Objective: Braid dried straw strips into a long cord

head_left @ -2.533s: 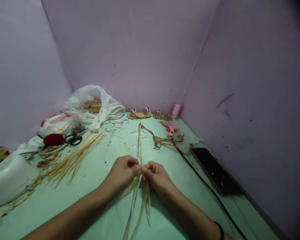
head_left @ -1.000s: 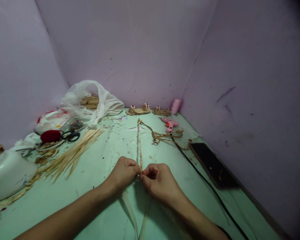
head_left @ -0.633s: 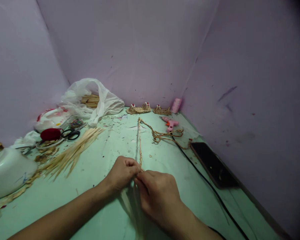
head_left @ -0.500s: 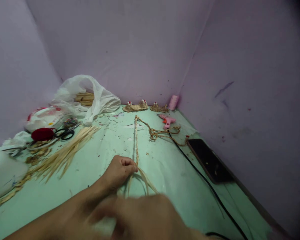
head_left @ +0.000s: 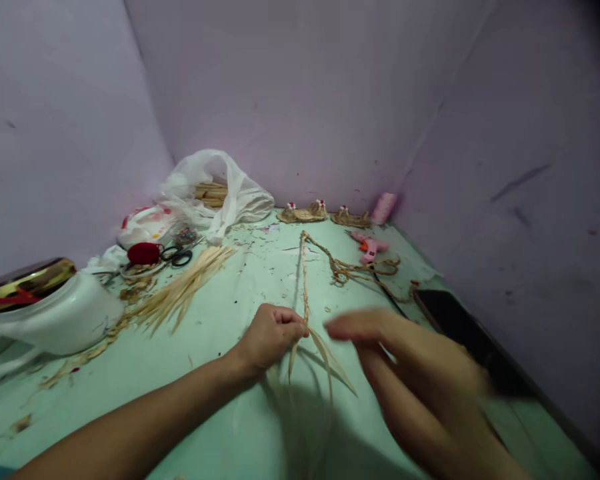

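A thin braided straw cord (head_left: 305, 280) runs straight away from me across the green table (head_left: 220, 413). My left hand (head_left: 273, 335) pinches the near end of the braid, where several loose flat strands (head_left: 330, 360) fan out toward me. My right hand (head_left: 410, 350) is blurred, off the braid, to the right of the strands with fingers stretched out and nothing in it. The far part of the cord lies in a tangle (head_left: 360, 270).
A bundle of straw strips (head_left: 185, 290), scissors (head_left: 177, 255), a red round object (head_left: 144, 253) and a white plastic bag (head_left: 220, 193) lie at the left back. A white pot (head_left: 55, 313) stands at left. A pink glue gun (head_left: 367, 245), its cable and a dark phone (head_left: 460, 323) lie right.
My right hand let go of the braid end, swept toward me and now is out at the right, open. My left hand kept its pinch. The view shifted left.
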Demonstrator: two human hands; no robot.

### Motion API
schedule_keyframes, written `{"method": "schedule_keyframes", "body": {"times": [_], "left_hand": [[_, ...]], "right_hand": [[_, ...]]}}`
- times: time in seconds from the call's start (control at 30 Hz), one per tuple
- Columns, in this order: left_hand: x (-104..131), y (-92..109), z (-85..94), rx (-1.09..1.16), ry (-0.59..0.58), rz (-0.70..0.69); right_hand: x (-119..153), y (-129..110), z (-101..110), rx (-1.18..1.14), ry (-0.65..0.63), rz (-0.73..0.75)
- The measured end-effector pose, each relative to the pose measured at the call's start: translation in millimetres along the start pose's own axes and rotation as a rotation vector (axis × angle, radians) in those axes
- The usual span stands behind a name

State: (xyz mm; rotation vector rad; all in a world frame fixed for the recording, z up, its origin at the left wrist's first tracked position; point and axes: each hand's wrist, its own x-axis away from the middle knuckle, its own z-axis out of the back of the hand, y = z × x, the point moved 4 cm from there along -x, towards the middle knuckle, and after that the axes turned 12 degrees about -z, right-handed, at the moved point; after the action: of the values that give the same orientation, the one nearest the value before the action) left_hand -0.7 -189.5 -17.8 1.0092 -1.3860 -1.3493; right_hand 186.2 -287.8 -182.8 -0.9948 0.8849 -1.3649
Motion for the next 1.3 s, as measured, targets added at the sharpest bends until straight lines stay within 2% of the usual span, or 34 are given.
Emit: {"method": "schedule_keyframes", "body": {"times": [0.07,0.13,0.2,0.23,0.3,0.4,0.5,0.57,0.7,0.8,0.93,1.07,1.17,1.23,1.3], "left_hand": [[0,2,0.5,0.001,-0.020,-0.025],[0,3,-0.2,0.017,-0.057,-0.046],[0,4,-2.4,0.047,-0.119,-0.058],[0,4,-2.8,0.046,-0.133,-0.062],[-1,3,-1.8,-0.006,-0.124,-0.068],[-3,2,0.2,-0.127,-0.094,-0.070],[-4,1,0.4,-0.206,-0.125,-0.092],[-5,1,1.5,-0.251,-0.178,-0.114],[-6,2,8.2,-0.369,-0.347,-0.043],[-2,11,14.6,-0.557,-0.314,-0.021],[18,22,-2.3,-0.772,-0.287,-0.191],[37,22,-21.5,-1.067,-0.231,-0.333],[37,25,-22.0,-1.040,-0.316,-0.333],[29,35,-11.0,-0.910,-0.217,-0.313],[19,43,3.8,-0.703,-0.038,-0.235]], "right_hand": [[-66,-90,8,-0.082,-0.122,-0.129],[-96,-152,1,-0.256,-0.315,-0.365],[-98,-184,-8,-0.420,-0.439,-0.548],[-96,-190,-10,-0.420,-0.422,-0.566],[-89,-189,-11,-0.384,-0.354,-0.557],[-86,-180,-6,-0.312,-0.256,-0.433],[-90,-177,-3,-0.255,-0.180,-0.316],[-92,-174,-3,-0.213,-0.130,-0.302],[-91,-169,-5,-0.187,-0.088,-0.321],[-88,-170,-8,-0.237,-0.109,-0.355],[-83,-176,-9,-0.386,-0.147,-0.465],[-79,-178,-11,-0.484,-0.210,-0.554],[-81,-178,-11,-0.560,-0.263,-0.510],[-83,-178,-10,-0.571,-0.285,-0.461],[-84,-178,-10,-0.535,-0.315,-0.422]]}}
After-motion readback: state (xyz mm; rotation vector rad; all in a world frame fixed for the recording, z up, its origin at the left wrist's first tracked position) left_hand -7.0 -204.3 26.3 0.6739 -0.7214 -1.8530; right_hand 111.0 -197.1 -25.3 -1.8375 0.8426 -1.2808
